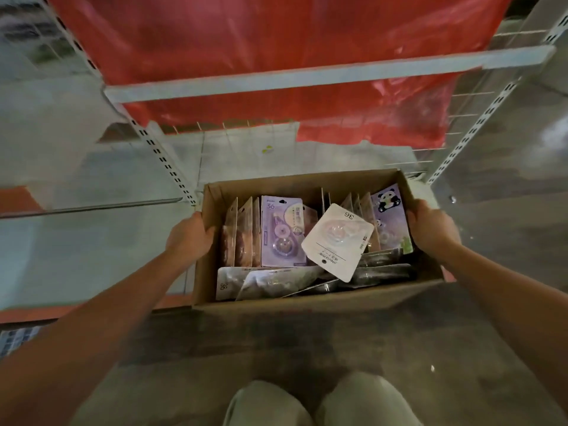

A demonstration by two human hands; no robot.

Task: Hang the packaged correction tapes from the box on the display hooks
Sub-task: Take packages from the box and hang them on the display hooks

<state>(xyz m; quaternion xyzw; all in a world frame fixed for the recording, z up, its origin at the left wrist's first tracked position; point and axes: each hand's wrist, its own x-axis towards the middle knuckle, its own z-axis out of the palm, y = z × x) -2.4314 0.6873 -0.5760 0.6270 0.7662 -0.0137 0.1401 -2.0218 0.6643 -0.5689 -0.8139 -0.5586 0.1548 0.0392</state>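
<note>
The shelf rack (322, 73) in front of me is draped in red plastic sheet (276, 35), and I see no packets hanging on it; the hooks themselves I cannot make out, only thin wires at the right. So I judge the hanging has not begun. The cardboard box (307, 299) sits on the floor (307, 348) below the rack, full of packaged correction tapes (282, 232), some upright, some lying loose. My left hand (189, 238) grips the box's left wall and my right hand (430, 232) grips its right wall. A white packet (336, 241) lies tilted on top, nearest to take first.
</note>
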